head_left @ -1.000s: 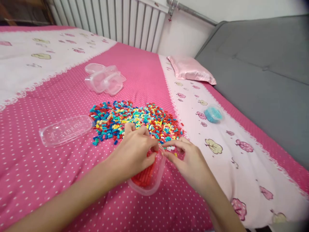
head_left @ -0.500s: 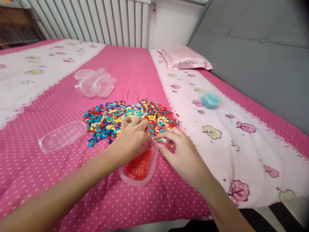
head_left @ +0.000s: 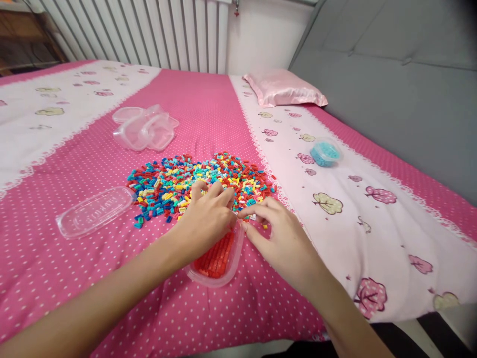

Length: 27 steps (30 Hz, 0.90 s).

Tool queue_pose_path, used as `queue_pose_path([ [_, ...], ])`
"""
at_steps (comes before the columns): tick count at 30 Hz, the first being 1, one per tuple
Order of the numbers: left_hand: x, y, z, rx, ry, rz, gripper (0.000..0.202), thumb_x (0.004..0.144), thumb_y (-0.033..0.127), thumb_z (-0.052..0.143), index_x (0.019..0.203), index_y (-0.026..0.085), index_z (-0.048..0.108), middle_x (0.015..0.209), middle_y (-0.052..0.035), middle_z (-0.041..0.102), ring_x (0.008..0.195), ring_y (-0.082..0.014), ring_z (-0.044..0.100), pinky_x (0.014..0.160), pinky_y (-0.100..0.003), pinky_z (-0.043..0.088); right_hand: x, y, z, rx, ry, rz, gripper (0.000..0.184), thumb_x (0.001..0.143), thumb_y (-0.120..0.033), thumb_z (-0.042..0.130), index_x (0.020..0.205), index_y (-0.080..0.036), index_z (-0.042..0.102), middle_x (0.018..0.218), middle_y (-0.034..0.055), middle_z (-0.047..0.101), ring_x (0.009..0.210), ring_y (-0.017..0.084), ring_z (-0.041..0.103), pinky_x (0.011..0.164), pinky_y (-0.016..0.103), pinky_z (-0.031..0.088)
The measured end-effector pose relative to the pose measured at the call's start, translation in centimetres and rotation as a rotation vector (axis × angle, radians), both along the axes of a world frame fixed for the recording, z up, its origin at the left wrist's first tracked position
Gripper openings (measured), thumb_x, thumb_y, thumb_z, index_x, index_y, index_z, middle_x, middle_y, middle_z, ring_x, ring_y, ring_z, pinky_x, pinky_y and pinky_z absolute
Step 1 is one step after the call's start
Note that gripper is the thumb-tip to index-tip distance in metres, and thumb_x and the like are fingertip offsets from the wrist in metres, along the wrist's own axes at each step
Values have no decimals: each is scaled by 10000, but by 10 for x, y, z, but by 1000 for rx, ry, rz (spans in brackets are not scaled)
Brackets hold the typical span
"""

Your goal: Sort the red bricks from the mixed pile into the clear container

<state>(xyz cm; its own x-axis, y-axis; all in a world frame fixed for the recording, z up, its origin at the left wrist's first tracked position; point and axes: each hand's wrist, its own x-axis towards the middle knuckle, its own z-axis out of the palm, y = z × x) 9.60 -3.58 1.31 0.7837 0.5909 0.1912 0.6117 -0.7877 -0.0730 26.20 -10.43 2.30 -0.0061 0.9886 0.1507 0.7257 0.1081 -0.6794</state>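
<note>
A clear plastic container (head_left: 219,282) holds rows of small red building bricks (head_left: 213,261) packed side by side. My left hand (head_left: 208,214) is over its far part, fingers curled downward and closed; the fingertips and whatever they grip are hidden. At the far right corner of the container, my right hand (head_left: 278,228) pinches the rim between thumb and index finger. Just beyond both hands spreads a pile of loose bricks (head_left: 160,191) in red, blue, yellow, green and white.
Left of the pile lies a clear lid (head_left: 97,211). Stacked empty containers (head_left: 145,129) sit farther back. A container of light blue bricks (head_left: 325,153) stands to the right. A pink pillow (head_left: 285,88) rests by the grey headboard (head_left: 391,94). Everything lies on a pink bedspread (head_left: 201,104).
My left hand has shifted slightly to the right and its thumb has tucked in toward the container's far end. My right hand has stayed at the rim.
</note>
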Motion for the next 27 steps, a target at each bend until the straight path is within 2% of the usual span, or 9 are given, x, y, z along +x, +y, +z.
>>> queue_pose_path([
  [8,-1,2,-9,64,-28,-20,114,835,245,814,738,236,756,920,-50,659,937,-279,520,860,-484,299,0,0,2,-31,6,27,193,881,-84,650,979,-201,769,884,29,600,879,203,614,829,364,492],
  [13,0,1,-11,109,-45,-21,151,860,236,788,717,229,741,887,-37,647,924,-273,517,874,-484,286,0,0,-2,-21,0,35,182,882,-81,640,952,-202,757,870,23,601,859,202,613,807,368,495],
  [17,1,2,-11,94,-71,-24,209,890,234,756,687,208,715,843,-32,636,905,-272,515,869,-489,282,-1,0,-8,-19,36,73,197,889,-71,618,961,-200,750,907,33,623,868,200,628,824,375,510],
  [23,-2,5,-11,24,-85,-16,175,839,250,811,687,226,727,843,-32,634,931,-290,516,886,-513,276,-2,0,-11,-33,80,94,218,903,-62,595,975,-206,742,996,44,650,897,191,669,874,381,532],
  [27,-5,4,-12,43,-47,-9,205,860,235,787,670,203,719,864,-44,646,937,-286,516,892,-514,293,-1,0,-11,-17,80,102,220,921,-64,574,974,-206,734,1000,49,656,930,202,668,911,409,536],
])
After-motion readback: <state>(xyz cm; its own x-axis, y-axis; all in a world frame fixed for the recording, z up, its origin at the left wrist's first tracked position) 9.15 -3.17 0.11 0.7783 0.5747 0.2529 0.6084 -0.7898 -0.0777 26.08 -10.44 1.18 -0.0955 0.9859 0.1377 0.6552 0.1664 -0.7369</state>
